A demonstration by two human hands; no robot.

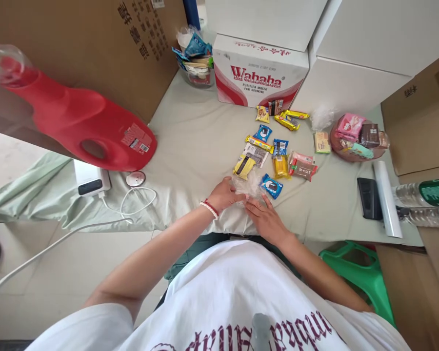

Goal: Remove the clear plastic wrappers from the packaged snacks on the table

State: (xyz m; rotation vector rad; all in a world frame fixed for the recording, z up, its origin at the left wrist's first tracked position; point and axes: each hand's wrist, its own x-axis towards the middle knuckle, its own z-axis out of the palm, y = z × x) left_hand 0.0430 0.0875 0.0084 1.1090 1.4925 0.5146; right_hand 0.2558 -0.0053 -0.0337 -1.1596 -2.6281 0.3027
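A crumpled clear plastic bag (251,181) lies on the cloth near the table's front edge. My left hand (224,196) pinches its left side between thumb and fingers. From the right, my right hand (266,218) grips the bag's near edge, with one finger stretched forward. Just right of the bag is a blue snack packet (271,186). Beyond it lie a pale yellow packet (244,166), a yellow packet (281,166), a brown packet (303,170) and several other small wrapped snacks.
A red jug (91,122) stands at left, near a white power bank (91,179) with its cable. At the back are a Wahaba carton (259,73) and a tub of packets (197,75). A snack bowl (342,151), a black phone-like object (369,199) and plastic bottles (409,194) are at right.
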